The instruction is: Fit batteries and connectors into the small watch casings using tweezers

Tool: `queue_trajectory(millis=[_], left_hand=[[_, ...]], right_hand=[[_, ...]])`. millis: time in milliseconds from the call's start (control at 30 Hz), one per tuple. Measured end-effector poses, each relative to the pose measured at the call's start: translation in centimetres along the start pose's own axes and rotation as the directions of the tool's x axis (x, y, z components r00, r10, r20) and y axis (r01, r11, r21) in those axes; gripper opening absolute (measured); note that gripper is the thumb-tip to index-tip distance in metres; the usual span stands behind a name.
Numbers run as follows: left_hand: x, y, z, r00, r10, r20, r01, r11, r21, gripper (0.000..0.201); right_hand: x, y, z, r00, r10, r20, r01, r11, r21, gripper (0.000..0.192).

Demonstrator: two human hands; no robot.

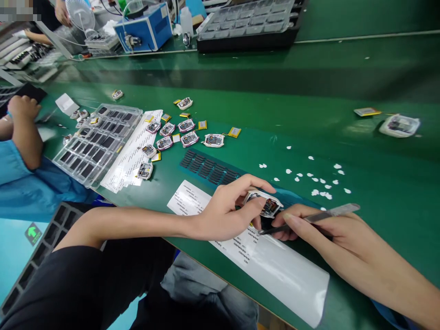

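Between thumb and fingers, my left hand (233, 208) grips a small white watch-like case (265, 204) with its electronics exposed. A pair of metal tweezers (318, 215) is held in my right hand (326, 231), tips pointing left just below the case. Near those tips is a dark flat piece (270, 223), partly hidden by my fingers; I cannot tell what holds it. Under both hands lies a white label sheet (292, 270) with rows of black print. Behind my left hand runs a teal strip of black adhesive pieces (209, 167).
Several open cases (189, 138) with yellow batteries lie at centre-left, beside a clear tray (99, 142) of dark screens. White scraps (323, 181) dot the right. Another case (399, 126) lies far right. A blue box (144, 30) and black tray (247, 43) stand behind. A co-worker's arm (25, 128) rests left.
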State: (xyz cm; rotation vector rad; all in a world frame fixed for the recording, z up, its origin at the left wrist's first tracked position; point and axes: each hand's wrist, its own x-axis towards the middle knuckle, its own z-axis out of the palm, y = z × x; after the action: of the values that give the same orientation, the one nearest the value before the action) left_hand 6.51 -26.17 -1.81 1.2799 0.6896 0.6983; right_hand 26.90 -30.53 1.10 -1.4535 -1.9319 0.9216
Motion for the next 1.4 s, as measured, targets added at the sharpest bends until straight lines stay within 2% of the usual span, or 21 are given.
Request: queue_trajectory(millis=[133, 400, 633, 733, 800, 900, 1000, 1100, 1167, 1267, 1400], left_hand=[[0.0, -0.1, 0.0, 1.0, -0.007, -0.005, 0.007, 1.0, 0.009, 0.02], [0.0, -0.1, 0.2, 0.999, -0.011, -0.037, 0.013, 0.999, 0.047, 0.02], [-0.1, -0.1, 0.1, 1.0, 0.008, -0.025, -0.007, 1.0, 0.023, 0.022], [-0.2, -0.2, 0.0, 0.999, 0.027, -0.031, -0.028, 0.999, -0.02, 0.026], [-0.3, -0.1, -0.1, 0.998, 0.036, -0.044, -0.038, 0.998, -0.041, 0.031], [-0.2, 0.2, -0.1, 0.995, 0.071, -0.065, -0.073, 0.997, -0.037, 0.038], [-0.2, 0.7, -0.4, 0.987, 0.132, -0.092, -0.136, 0.99, -0.04, 0.04], [-0.4, 1.3, -0.7, 0.976, 0.187, -0.112, -0.185, 0.982, 0.023, 0.031], [-0.6, 1.4, -0.8, 0.98, 0.18, -0.084, -0.171, 0.98, 0.106, 0.022], [-0.6, 1.2, -0.7, 0.997, 0.072, -0.014, -0.068, 0.982, 0.176, 0.014], [-0.3, 0.8, -0.4, 0.999, -0.05, -0.014, 0.051, 0.98, 0.193, 0.016]], right_hand=[[-0.1, 0.2, 0.3, 0.986, 0.117, 0.122, -0.139, 0.971, 0.195, 0.06], [-0.2, 0.4, 0.6, 0.963, 0.143, 0.23, -0.195, 0.955, 0.224, 0.058], [0.0, 0.3, 0.0, 0.966, 0.177, 0.187, -0.219, 0.948, 0.232, 0.066], [-0.3, -0.1, -0.4, 0.979, 0.126, 0.163, -0.159, 0.966, 0.205, 0.063], [-0.8, -0.5, -0.3, 0.98, 0.042, 0.196, -0.085, 0.973, 0.216, 0.056], [-1.5, -0.9, 0.7, 0.94, -0.073, 0.334, -0.025, 0.96, 0.278, 0.044], [-1.7, -0.9, 1.6, 0.912, -0.104, 0.396, -0.04, 0.94, 0.339, 0.046], [-1.2, -0.4, 1.4, 0.92, -0.125, 0.372, -0.025, 0.927, 0.374, 0.055], [-1.0, 0.1, 0.8, 0.93, -0.127, 0.346, -0.013, 0.927, 0.375, 0.058], [-0.9, 0.9, 0.1, 0.96, -0.071, 0.272, -0.04, 0.924, 0.381, 0.061], [-0.5, 1.6, -0.2, 0.992, 0.086, 0.089, -0.111, 0.939, 0.326, 0.063]])
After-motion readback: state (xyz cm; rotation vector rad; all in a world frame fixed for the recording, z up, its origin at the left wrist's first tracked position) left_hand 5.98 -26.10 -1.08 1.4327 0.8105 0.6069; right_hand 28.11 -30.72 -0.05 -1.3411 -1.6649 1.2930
